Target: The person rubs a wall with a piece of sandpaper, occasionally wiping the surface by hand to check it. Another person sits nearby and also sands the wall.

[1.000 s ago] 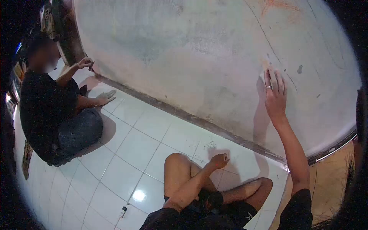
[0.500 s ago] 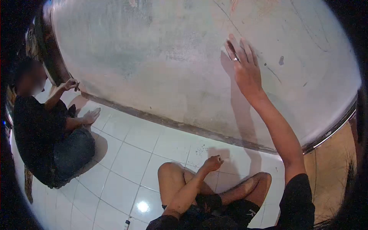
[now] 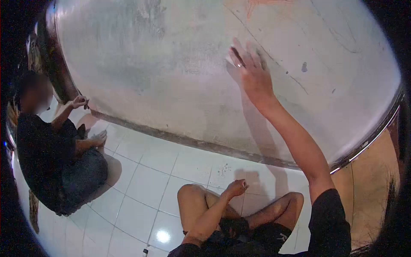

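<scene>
My right hand (image 3: pixel 253 75) reaches up to the pale, patchy grey wall (image 3: pixel 180 98), its fingers spread against the surface and a ring on one of them. A dark scratch line (image 3: pixel 248 30) runs close by the fingertips, with small dark chips (image 3: pixel 304 67) in the wall farther right. Down in front of my crossed legs (image 3: pixel 190 201), my left hand (image 3: pixel 236 188) is closed above the tiled floor (image 3: pixel 141 182); whatever its curled fingers may hold cannot be made out.
Another person (image 3: pixel 47 150) sits on the floor at the left, one hand at the wall's corner with a small dark thing in it. A dark strip (image 3: pixel 192 142) edges the wall's foot. Dark specks (image 3: pixel 223 170) lie on the tiles. Brown flooring (image 3: pixel 364 184) shows at right.
My right hand has moved left along the wall, to the other side of the scratch line. My left hand stays closed in about the same place. The other person's lower hand has shifted slightly.
</scene>
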Action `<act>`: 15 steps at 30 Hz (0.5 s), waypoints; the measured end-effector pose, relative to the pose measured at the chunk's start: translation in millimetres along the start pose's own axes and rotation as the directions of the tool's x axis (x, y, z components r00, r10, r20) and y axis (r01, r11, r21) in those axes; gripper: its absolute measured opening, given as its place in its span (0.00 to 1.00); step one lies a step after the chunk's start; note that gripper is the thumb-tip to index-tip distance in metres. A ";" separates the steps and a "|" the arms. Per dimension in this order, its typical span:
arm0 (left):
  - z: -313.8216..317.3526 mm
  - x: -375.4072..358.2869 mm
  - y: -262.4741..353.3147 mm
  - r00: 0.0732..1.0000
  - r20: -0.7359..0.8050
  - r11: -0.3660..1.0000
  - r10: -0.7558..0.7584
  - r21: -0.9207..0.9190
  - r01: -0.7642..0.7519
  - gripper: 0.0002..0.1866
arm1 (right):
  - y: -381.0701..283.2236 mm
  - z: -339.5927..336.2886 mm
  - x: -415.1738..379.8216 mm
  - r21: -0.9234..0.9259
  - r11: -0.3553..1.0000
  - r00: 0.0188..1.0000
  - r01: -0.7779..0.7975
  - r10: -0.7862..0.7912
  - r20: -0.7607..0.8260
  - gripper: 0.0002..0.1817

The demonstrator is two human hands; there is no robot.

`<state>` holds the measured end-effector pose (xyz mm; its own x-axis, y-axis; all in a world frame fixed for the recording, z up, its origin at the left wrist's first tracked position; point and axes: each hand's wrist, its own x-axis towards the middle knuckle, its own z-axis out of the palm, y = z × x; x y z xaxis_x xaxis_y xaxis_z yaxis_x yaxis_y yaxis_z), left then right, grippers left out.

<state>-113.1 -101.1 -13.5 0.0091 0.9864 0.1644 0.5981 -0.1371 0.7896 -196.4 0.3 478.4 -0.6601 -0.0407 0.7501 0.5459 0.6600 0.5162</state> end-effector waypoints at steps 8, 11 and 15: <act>-36.6 -0.8 25.0 0.992 0.080 0.995 -0.099 0.008 0.099 0.17 | 5.0 2.2 -32.3 0.043 0.998 0.998 -0.052 0.050 0.046 0.30; 4.7 1.4 -6.3 1.000 0.030 1.000 0.006 -0.004 -0.006 0.17 | 9.4 -9.0 -65.6 -0.041 0.995 0.981 -0.095 0.101 0.167 0.30; -16.7 1.3 23.6 0.995 0.086 0.998 -0.055 -0.027 0.057 0.17 | 10.9 -3.8 -54.5 -0.062 0.995 0.994 -0.079 0.084 0.070 0.29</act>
<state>-112.3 -104.6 15.2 0.0454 0.9966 0.0694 0.5757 -0.0829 0.8135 -152.6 6.8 444.8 -0.6468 0.0674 0.7597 0.6276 0.6130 0.4799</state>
